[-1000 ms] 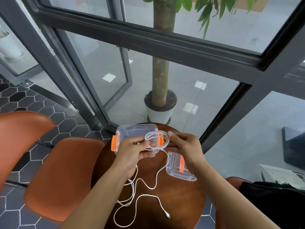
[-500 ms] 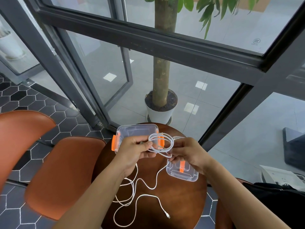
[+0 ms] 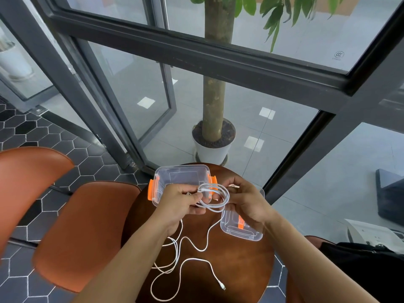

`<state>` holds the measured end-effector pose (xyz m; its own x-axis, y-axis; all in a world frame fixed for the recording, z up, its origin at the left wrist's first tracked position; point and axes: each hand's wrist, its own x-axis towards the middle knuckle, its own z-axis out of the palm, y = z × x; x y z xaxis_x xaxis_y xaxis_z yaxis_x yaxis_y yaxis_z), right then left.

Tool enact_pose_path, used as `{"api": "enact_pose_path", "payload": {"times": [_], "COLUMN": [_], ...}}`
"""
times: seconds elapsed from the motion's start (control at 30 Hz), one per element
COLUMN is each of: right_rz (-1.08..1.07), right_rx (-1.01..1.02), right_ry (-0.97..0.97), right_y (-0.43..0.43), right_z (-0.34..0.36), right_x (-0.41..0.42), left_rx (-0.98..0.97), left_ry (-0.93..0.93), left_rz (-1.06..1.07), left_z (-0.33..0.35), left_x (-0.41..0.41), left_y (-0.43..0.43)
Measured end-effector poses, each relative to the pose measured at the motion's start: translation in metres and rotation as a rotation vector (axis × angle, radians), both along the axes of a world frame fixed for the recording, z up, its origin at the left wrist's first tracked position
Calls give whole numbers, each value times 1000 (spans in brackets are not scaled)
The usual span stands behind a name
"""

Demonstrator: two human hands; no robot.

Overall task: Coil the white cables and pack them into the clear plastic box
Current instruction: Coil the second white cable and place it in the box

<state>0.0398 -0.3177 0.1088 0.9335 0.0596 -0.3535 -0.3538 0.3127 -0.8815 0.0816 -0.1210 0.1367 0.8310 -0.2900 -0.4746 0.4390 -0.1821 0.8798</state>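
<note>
On the round brown worktop (image 3: pixel 240 270), the loose tail of the white cable (image 3: pixel 181 267) sprawls around 6 o'clock, its plug end (image 3: pixel 222 287) lying free toward 5 (strands overlap at 7; one cable or more, I cannot tell). Above the centre both hands hold a small coil (image 3: pixel 216 200) of it off the surface: the left hand (image 3: pixel 181 204) has its grip pinched on the coil's 9 o'clock side, and the right hand (image 3: pixel 247 204) has its grip curled round the 3 o'clock side. A clear lid (image 3: pixel 242 234) lies at 3 o'clock, partly under the right hand. The clear plastic box (image 3: pixel 181 178), open, with orange latches, stands at 11 o'clock by the far edge. An orange chair (image 3: pixel 87 226) sits at 9 o'clock and a potted tree (image 3: pixel 213 147) stands beyond at 12.
</note>
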Motion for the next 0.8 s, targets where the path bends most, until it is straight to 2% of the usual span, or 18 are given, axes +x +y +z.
{"api": "enact_pose_path", "payload": {"times": [0.07, 0.13, 0.2, 0.3, 0.37, 0.5, 0.57, 0.6, 0.7, 0.77, 0.8], "right_rz": [-49, -46, 13, 79, 49, -49, -132, -196, -492, -664, -715], "right_rx": [34, -23, -294, -868, -1189, -1433, -1386, -1298, -814, -454, -361], "right_ry": [6, -37, -178, -412, -583, -814, -830, -749, -326, -153, -99], "right_y": [3, 6, 10, 17, 17, 18, 25, 28, 30, 27, 24], "right_z": [-1, -1, -2, -11, -15, -15, -13, -9, 8, 18, 20], "right_x": [-3, -5, -5, -3, -3, -7, -8, -8, -5, -3, -2], "left_rx": [36, 60, 75, 100, 128, 162, 175, 187, 187, 144, 136], "left_ry": [-9, -11, -15, -29, -41, -27, -19, -19, -18, -36, -67], "left_rz": [11, 15, 2, -51, -89, -118, -111, -101, -22, 24, 26], "left_z": [0, 0, -1, -2, -3, -2, -3, -4, -4, 0, 2], "left_x": [1, 2, 2, 1, 0, 2, 1, 0, 1, 3, 3], "left_y": [0, 0, -2, -5, -6, -6, -6, -5, -1, 0, -1]}}
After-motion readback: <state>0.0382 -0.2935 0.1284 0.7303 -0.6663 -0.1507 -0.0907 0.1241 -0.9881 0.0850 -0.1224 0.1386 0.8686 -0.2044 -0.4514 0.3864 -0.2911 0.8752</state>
